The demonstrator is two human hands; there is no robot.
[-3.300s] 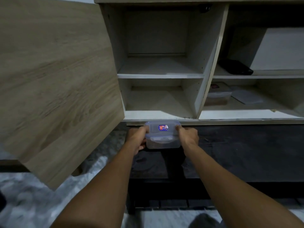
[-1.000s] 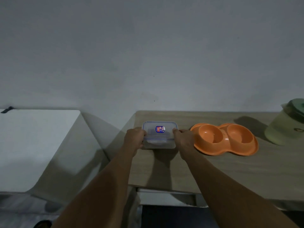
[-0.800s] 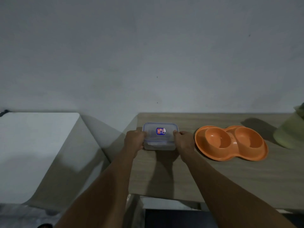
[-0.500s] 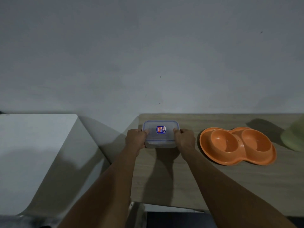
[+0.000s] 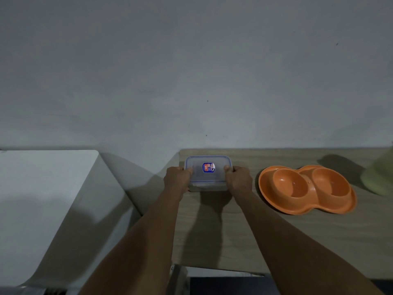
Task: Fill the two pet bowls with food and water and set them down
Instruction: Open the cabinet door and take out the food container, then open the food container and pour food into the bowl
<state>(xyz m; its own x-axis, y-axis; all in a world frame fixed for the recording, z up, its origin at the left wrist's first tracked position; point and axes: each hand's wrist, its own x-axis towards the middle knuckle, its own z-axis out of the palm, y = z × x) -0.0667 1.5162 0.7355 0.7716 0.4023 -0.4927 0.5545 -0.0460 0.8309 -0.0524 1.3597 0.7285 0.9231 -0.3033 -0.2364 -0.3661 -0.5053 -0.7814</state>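
Head view: one camera only, looking down both forearms in dim light
Box: a clear box (image 5: 207, 182) with a blue-edged lid (image 5: 195, 165) and a sticker (image 5: 208, 167); it sits at the back left corner of the table (image 5: 276, 241), close to the wall (image 5: 191, 71); it looks to rest on the wood, though I cannot confirm contact; the lid is on; the contents cannot be made out
Left hand: the left hand (image 5: 177, 177) has its grip clamped on the box's left end, thumb over the lid edge
Right hand: the right hand (image 5: 239, 178) has its grip clamped on the box's right end, thumb on the lid
Bowl: the orange double bowl (image 5: 306, 189) lies flat on the table to the right of the box, apart from it; both wells look empty, so filling seems not yet begun
Other things: a pale green vessel (image 5: 380, 179) at the right edge, cut off by the frame; a white top (image 5: 38, 199) to the left, beyond a gap
Step, as I judge it: putting the box down, then opening it
Risk, edge: the box is near the table's left edge; a sideways tug at the lid could push it off into the gap
Risk, lid: a tight lid may give suddenly and scatter what is inside
Risk, pour: poor light and two adjoining wells make it easy to spill over the divider; tipping from close above one well would help
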